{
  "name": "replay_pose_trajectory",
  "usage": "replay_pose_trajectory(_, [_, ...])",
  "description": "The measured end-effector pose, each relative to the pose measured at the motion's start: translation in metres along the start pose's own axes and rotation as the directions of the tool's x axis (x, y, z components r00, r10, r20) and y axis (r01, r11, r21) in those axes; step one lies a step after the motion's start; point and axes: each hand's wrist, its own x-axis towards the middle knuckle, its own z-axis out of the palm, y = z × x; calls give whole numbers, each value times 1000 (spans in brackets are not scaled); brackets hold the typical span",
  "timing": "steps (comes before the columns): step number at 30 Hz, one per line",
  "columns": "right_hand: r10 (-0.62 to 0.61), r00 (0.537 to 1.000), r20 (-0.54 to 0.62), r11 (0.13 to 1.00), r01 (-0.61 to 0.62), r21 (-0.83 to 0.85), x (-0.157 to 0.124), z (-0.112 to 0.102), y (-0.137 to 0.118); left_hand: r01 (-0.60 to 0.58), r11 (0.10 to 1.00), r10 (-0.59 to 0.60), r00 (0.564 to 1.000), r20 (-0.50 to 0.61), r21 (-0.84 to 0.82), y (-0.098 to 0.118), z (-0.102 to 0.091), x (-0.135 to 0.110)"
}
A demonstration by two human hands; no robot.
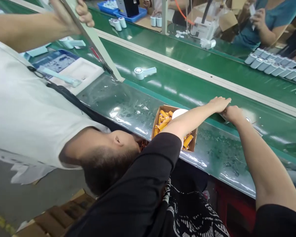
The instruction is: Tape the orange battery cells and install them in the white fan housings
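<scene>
Right of centre in the frame, the person's two bare hands come together over a green belt (pixel 177 78). The left hand (pixel 220 104) reaches with its back up; the right hand (pixel 232 114) is curled beside it. Their undersides are hidden, so whether they grip anything cannot be told. A half-hidden item (pixel 258 131) lies on the belt, just right of the right forearm. Beneath the left forearm, a box (pixel 194 141) holds orange cylinders (pixel 163 123). Above centre lies a blue fan (pixel 139 73). At left, a co-worker (pixel 34 108) leans low.
</scene>
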Motion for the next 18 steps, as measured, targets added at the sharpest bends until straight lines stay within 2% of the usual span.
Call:
replay_pose_trajectory(3, [140, 985, -105, 986, -128, 109, -16, 6, -1, -99, 994, 100, 995, -25, 44, -8, -7, -17])
replay_pose_trajectory(5, [171, 960, -221, 973, -129, 191, -35, 9, -4, -149, 983, 150, 989, 5, 105, -19, -17, -39])
replay_pose_trajectory(7, [202, 910, -362, 952, -95, 291, -61, 12, -12, -203, 961, 194, 979, 68, 186, -37, -32, -71])
replay_pose_trajectory(9, [260, 865, -428, 905, -64, 420, -94, 13, -28, -258, 939, 221, 959, 179, 226, -60, -48, -111])
replay_pose_trajectory(12, [281, 891, -356, 821, -31, 570, -141, 9, -67, -364, 913, 294, 900, 320, 185, -91, -63, -169])
replay_pose_trajectory(14, [260, 917, -302, 785, -18, 619, -164, 4, -97, -396, 910, 336, 878, 341, 124, -103, -63, -198])
replay_pose_trajectory(16, [256, 932, -256, 747, -23, 664, -176, -1, -124, -427, 901, 381, 861, 336, 73, -109, -58, -215])
replay_pose_trajectory(18, [249, 948, -197, 674, -24, 738, -181, -6, -147, -466, 882, 421, 843, 333, 64, -109, -51, -223])
